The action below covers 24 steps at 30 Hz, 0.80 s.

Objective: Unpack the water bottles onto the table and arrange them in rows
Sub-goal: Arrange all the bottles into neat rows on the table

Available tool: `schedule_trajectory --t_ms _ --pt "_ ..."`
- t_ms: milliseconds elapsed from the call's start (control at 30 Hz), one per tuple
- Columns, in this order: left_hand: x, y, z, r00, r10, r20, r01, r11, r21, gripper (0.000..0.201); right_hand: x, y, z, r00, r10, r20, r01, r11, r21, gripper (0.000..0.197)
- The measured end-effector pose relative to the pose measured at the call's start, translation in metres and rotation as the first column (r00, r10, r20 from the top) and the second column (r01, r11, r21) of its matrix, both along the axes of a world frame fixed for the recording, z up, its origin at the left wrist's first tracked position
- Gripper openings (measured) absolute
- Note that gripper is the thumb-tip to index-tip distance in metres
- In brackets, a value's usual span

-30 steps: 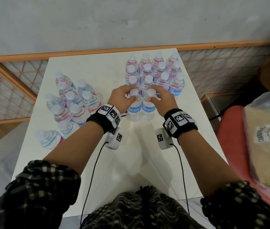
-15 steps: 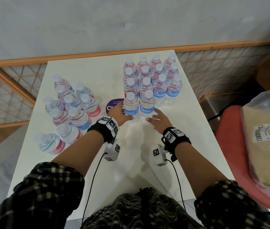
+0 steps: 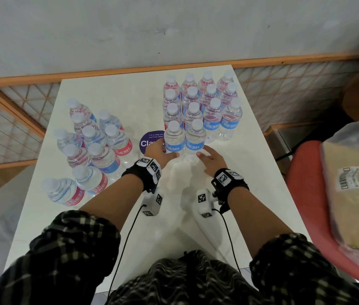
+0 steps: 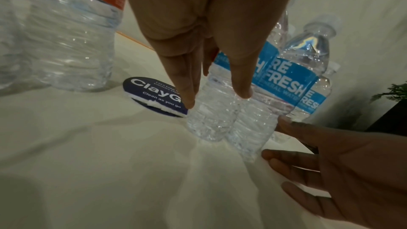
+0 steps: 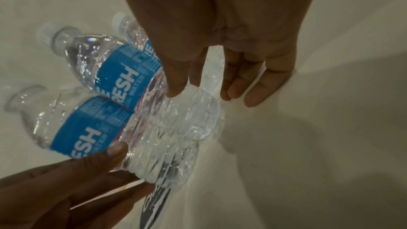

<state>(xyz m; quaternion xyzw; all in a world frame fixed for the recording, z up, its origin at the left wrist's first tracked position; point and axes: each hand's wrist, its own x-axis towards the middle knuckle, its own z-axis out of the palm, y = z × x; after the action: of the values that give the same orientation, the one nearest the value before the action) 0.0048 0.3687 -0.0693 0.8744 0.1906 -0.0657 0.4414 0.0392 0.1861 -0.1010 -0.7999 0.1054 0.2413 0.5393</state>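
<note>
White surface point(image 3: 99, 227): carries two groups of upright water bottles and one round purple sticker point(image 3: 150, 140), taken here as the landmark.

Arranged block point(image 3: 200, 102): just right of the sticker and running back from it toward the wall; four columns, caps white, labels blue or red. The two left columns reach one row nearer the person than the two right ones.

Front-left bottle point(image 3: 174, 139): blue label, standing right against the sticker's right edge. Left hand point(image 3: 157, 154) lies over the sticker's near right part, fingers straight along the bottle's left flank, thumb across its lower front; an open grip that touches rather than clasps.

Front-right bottle point(image 3: 195, 142): blue label, touching the front-left bottle on the side away from the sticker. Right hand point(image 3: 212, 160) sits near its base, fingers extended and slack, thumb tip at the lower wall; grip open, nothing held.

Loose cluster point(image 3: 90, 146): well left of the sticker, ten or so bottles, unevenly spaced, red and blue labels mixed.

Red chair point(image 3: 301, 194): far right of the sticker, off the surface, bearing a plastic-wrapped package point(image 3: 358, 190).
</note>
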Motion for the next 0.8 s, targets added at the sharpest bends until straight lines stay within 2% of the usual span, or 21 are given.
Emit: schedule_trajectory --t_ms 333,467,567,633,700,800 --pt "-0.002 0.000 -0.005 1.000 -0.006 -0.025 0.006 1.000 -0.025 0.062 0.001 0.001 0.000 1.000 0.011 -0.010 -0.011 1.000 0.006 0.053" --pt "-0.004 -0.001 -0.004 0.999 -0.015 -0.033 0.015 1.000 0.025 0.057 0.001 0.001 -0.002 1.000 0.010 -0.005 -0.010 1.000 0.005 0.053" --pt "-0.004 0.002 0.006 0.990 -0.081 -0.117 0.099 0.984 0.151 0.054 0.002 0.000 -0.003 1.000 0.013 0.004 -0.013 1.000 0.007 0.052" --pt "-0.003 0.006 0.024 0.983 -0.122 -0.138 0.160 0.935 0.318 0.039 0.002 0.000 -0.004 1.000 0.011 -0.004 -0.011 1.000 0.010 0.053" --pt "-0.003 0.015 0.047 0.994 -0.098 -0.052 0.111 0.890 0.442 0.027 0.002 0.000 -0.005 1.000 0.014 -0.007 -0.014 1.000 0.008 0.054" --pt "-0.006 0.037 0.067 0.989 -0.020 0.144 -0.058 0.854 0.517 0.034 0.001 0.001 -0.004 1.000 0.021 0.002 -0.021 1.000 0.003 0.055"
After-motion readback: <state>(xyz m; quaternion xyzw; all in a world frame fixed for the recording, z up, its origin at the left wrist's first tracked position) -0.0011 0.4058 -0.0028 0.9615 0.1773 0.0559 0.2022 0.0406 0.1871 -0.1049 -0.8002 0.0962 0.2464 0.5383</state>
